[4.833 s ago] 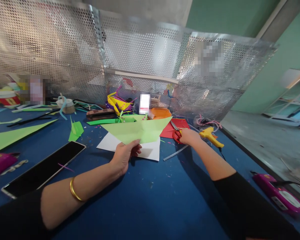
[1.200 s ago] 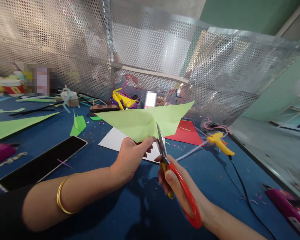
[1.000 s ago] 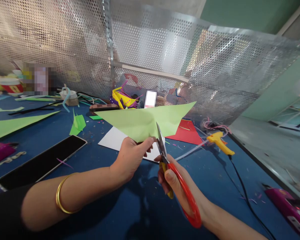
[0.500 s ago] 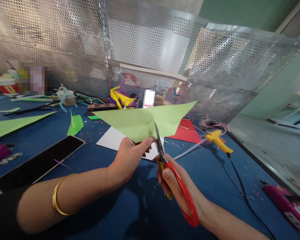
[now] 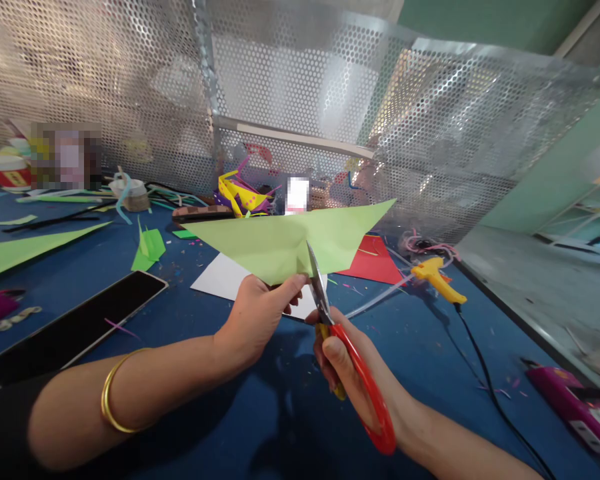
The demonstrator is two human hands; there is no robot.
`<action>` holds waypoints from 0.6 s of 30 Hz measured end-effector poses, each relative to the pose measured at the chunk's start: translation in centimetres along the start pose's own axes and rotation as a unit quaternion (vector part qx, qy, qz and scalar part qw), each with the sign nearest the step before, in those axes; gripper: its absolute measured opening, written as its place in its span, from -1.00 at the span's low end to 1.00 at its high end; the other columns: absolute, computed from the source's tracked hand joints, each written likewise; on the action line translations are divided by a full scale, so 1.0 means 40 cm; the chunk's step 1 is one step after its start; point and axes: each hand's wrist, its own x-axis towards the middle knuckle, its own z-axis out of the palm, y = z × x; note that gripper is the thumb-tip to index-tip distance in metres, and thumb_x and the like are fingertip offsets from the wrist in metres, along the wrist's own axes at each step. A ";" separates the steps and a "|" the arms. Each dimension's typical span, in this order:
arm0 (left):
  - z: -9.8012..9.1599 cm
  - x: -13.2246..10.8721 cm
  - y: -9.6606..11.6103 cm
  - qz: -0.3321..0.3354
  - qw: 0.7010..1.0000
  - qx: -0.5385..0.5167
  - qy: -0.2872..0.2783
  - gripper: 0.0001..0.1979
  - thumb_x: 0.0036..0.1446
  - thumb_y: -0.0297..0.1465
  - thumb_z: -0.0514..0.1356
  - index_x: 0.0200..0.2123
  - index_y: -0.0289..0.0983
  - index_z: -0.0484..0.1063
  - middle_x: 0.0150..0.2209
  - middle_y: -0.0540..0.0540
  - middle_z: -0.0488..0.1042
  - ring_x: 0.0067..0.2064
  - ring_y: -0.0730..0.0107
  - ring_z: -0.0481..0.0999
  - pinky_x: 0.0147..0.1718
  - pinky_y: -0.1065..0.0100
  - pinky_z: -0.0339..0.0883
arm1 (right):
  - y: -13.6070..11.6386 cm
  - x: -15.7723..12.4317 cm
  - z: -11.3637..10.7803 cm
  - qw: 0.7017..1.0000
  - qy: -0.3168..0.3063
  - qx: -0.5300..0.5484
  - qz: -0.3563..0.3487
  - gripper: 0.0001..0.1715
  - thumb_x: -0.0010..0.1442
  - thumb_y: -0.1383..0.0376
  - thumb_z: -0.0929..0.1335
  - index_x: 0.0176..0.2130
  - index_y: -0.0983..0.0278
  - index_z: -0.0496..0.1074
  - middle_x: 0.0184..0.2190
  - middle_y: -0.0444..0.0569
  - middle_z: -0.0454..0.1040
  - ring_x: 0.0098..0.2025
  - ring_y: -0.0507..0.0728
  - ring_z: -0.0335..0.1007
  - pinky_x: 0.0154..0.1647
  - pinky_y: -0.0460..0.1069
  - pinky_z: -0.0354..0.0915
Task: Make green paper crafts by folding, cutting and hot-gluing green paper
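A light green paper sheet (image 5: 260,243) is held up off the table, pinched at its lower edge between the thumb and fingers of my left hand (image 5: 260,310). My right hand (image 5: 353,353) is wrapped around a pair of scissors (image 5: 367,400) with red and yellow handles. The blades point up and lie across the green sheet's lower part, right beside my left thumb. How far the paper sits between the blades I cannot tell. Under the green sheet lie a white sheet (image 5: 219,277) and a red sheet (image 5: 373,263), each partly hidden.
A yellow glue gun (image 5: 437,277) with a black cord lies at the right, a purple power strip (image 5: 575,407) near the right edge. A black panel (image 5: 80,323), green scraps (image 5: 149,248) and another green sheet (image 5: 25,250) lie left. A perforated metal screen (image 5: 290,73) stands behind.
Almost nothing differs. The view has shifted slightly, and both hands, the scissors and the green sheet keep nearly the same positions.
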 end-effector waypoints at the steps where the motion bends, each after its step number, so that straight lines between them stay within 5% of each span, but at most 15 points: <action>1: 0.000 0.000 0.000 0.001 1.000 -0.001 -0.002 -0.70 0.04 -0.27 0.26 -0.66 -0.25 0.36 -0.65 0.09 0.31 -0.54 0.50 0.28 -0.50 0.40 0.17 | -0.001 0.000 0.000 1.000 0.003 -0.005 0.001 -0.49 0.28 -0.13 0.17 -0.01 0.17 0.21 -0.54 -0.22 0.20 -0.55 -0.03 0.08 -0.57 -0.10 0.06; 18: -0.007 0.005 -0.021 0.001 0.995 -0.093 -0.038 -0.71 0.10 -0.20 0.23 -0.51 -0.28 0.54 -0.55 -0.03 0.42 -0.48 0.43 0.33 -0.48 0.38 0.20 | -0.015 -0.004 0.006 1.000 0.001 -0.011 0.000 -0.43 0.23 -0.18 0.19 -0.03 0.19 0.22 -0.56 -0.24 0.16 -0.58 -0.04 0.03 -0.59 -0.09 -0.03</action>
